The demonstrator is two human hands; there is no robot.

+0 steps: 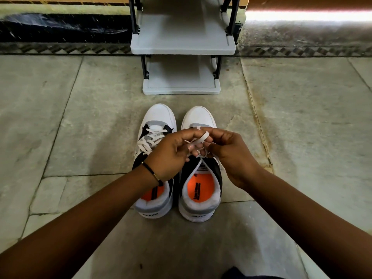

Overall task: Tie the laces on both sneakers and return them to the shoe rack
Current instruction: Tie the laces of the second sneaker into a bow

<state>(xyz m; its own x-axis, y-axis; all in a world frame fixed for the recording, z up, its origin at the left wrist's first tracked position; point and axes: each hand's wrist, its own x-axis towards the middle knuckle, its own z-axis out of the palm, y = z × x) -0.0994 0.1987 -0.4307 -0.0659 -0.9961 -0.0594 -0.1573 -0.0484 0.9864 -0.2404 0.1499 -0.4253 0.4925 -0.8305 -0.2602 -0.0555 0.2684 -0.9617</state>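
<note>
Two white, grey and black sneakers stand side by side on the stone floor (80, 117), toes pointing toward a grey shoe rack (182, 47) that stands just beyond them against the wall. The rack's two visible shelves carry no shoes. Both sneakers show orange insoles.

The left sneaker (156, 158) has its white laces crossed over the tongue, the ends lying loose to its left side; whether they are knotted cannot be told, since the left forearm covers part of it. The right sneaker (200, 190) is being worked on: both hands meet above its tongue.

The left hand (169, 156), with a thin dark bracelet (153, 174) on its wrist, has a narrow grip, pinching a white lace (198, 140) that runs in a flat loop around the fingertips. The right hand (227, 156) is also closed in a narrow grip on the same lace, just beside the left hand, fingers touching. Below the hands, two lace strands run down to the top eyelets of the right sneaker
</note>
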